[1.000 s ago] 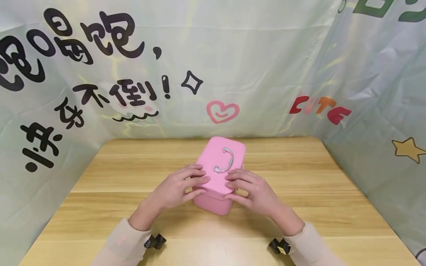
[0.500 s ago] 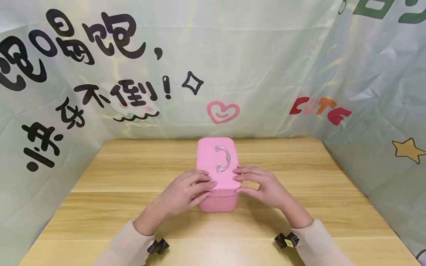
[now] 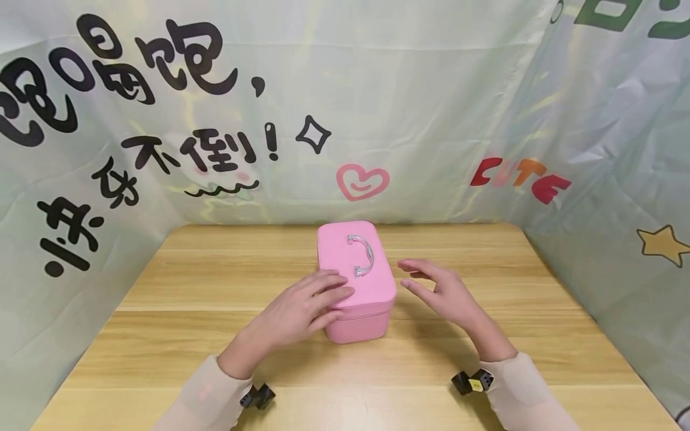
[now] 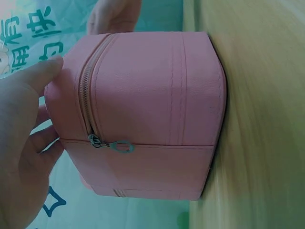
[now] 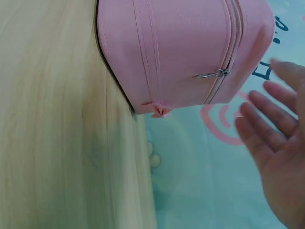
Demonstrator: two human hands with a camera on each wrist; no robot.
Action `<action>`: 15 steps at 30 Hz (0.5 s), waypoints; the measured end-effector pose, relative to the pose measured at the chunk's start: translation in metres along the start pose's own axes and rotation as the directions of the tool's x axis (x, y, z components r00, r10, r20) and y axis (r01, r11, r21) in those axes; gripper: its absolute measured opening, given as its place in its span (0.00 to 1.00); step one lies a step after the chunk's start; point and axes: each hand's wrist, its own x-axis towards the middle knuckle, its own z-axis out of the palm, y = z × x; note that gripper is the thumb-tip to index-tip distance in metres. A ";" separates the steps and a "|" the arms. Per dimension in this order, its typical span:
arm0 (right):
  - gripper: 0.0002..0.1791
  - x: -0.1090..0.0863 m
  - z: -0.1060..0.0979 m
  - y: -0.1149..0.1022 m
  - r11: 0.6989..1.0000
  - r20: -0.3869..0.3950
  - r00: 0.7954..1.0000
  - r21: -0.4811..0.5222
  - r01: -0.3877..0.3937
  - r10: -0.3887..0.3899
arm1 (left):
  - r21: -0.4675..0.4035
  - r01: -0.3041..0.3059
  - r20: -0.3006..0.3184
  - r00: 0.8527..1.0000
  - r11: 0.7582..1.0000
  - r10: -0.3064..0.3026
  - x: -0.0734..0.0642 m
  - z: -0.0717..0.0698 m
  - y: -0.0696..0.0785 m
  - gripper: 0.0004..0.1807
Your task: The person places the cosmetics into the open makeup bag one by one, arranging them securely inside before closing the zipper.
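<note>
A pink zippered vanity case point(image 3: 356, 293) with a silver handle point(image 3: 369, 254) on its lid stands upright on the table, lid down. My left hand point(image 3: 302, 308) rests on the lid's near left edge, fingers on top and thumb along the front, as the left wrist view also shows. One zipper pull point(image 4: 95, 140) hangs near a side corner there. My right hand point(image 3: 439, 290) hovers just right of the case, apart from it, with fingers loosely extended and nothing in them. In the right wrist view are another zipper pull point(image 5: 219, 74) and a small pink bow point(image 5: 160, 110) low on the case.
The wooden table point(image 3: 215, 287) spreads out around the case. A pale printed cloth point(image 3: 420, 108) with lettering, a heart and a star hangs behind it and at both sides. Small black cameras sit at both wrists.
The case has turned on the table, its near end swinging right. My right hand has come off it and moved right, while the left hand stays on the lid.
</note>
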 end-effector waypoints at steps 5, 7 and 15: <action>0.22 0.003 0.008 0.001 0.997 0.081 0.995 -0.037 -0.063 0.066 | -0.010 0.059 0.062 0.996 0.998 -0.058 0.000 -0.002 0.001 0.22; 0.21 0.004 0.012 0.001 0.995 0.104 0.990 -0.046 -0.086 0.091 | -0.010 0.073 0.078 0.994 0.997 -0.072 0.000 -0.003 0.001 0.22; 0.17 0.005 0.026 -0.006 0.985 0.103 0.980 -0.047 -0.166 0.171 | -0.003 0.091 0.083 0.992 0.996 -0.091 0.000 -0.003 0.002 0.20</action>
